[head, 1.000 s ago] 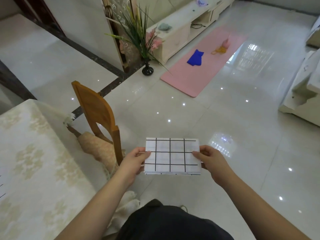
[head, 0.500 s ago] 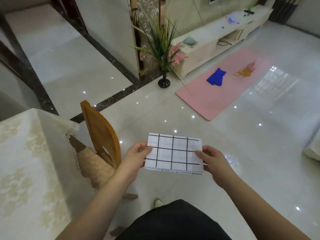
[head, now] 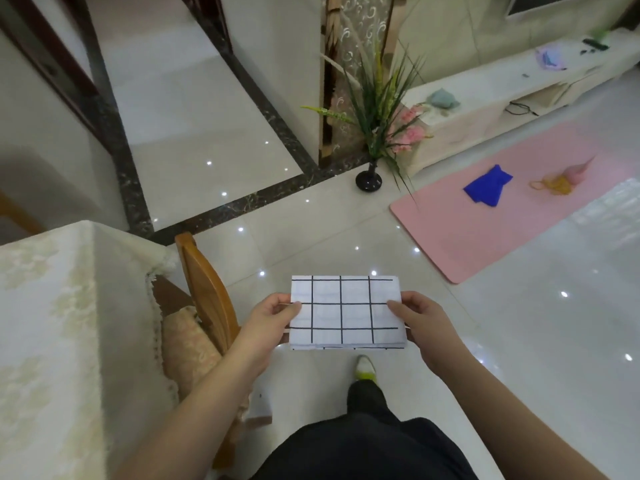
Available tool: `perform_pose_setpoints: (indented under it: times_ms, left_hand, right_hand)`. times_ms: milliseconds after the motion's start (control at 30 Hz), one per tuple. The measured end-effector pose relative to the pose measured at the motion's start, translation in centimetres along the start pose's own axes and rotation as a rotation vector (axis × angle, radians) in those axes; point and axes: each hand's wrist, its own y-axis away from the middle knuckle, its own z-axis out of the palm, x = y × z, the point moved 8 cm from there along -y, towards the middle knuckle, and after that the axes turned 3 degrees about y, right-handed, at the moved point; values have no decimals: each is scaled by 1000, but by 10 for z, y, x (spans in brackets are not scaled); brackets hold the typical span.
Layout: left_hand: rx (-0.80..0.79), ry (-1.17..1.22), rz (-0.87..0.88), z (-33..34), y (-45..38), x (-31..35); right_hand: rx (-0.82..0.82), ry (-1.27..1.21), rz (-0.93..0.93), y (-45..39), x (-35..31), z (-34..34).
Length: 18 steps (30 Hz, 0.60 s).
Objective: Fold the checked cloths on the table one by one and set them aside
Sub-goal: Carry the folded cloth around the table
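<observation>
I see one folded checked cloth [head: 347, 312] at lower centre, left hand [head: 273, 315] and right hand [head: 420, 318] each pinching an end, one black vase [head: 369, 180] holding grassy stems upper centre.

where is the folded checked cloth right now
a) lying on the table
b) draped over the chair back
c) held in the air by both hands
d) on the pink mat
c: the checked cloth is off every surface, with the left hand pinching its left edge and the right hand pinching its right edge, above the floor beside the chair.
</observation>
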Motion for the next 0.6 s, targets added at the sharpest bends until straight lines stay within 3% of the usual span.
perform_pose_setpoints:
  times_ms: [400,600]
  left_hand:
    - [323,141,-24,-14,-90,64]
    - [446,278,-32,-48,-117,78]
  right_hand:
    - [-338,189,-36,-186,-97,50]
    - [-469,263,-45,-242,-134,111]
